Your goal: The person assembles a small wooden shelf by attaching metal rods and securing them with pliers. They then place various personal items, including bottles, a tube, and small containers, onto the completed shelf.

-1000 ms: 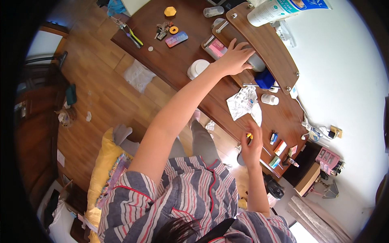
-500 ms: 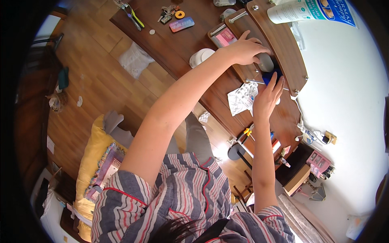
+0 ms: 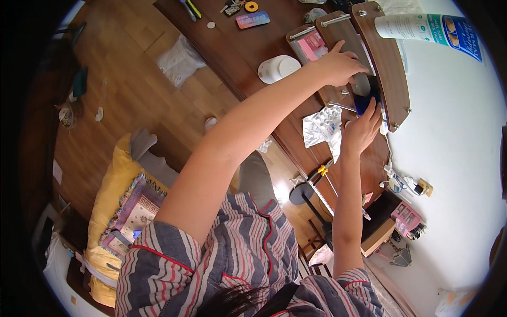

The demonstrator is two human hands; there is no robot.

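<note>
My left hand [image 3: 342,67] reaches into a small curved wooden shelf unit [image 3: 388,74], its fingers bent over a smooth grey rounded object [image 3: 361,84]. Just below that object is a dark blue item [image 3: 363,103], its shape mostly hidden by the shelf and my fingers. My right hand [image 3: 361,130] has its fingers stretched out at the blue item's edge, with the thumb apart. Beside this hand lie crumpled white paper and a silver blister pack [image 3: 328,120].
On the brown desk stand a white jar [image 3: 279,69] and a blue-pink tin [image 3: 252,20]. A white and blue tube [image 3: 430,29] rests atop the shelf. Yellow-handled pliers [image 3: 321,170] lie near the desk edge. A plastic bag [image 3: 179,62] is on the floor.
My view has shifted, so the desk and shelf appear farther right. Both hands stay at the shelf, the left on the grey object and the right at the blue item.
</note>
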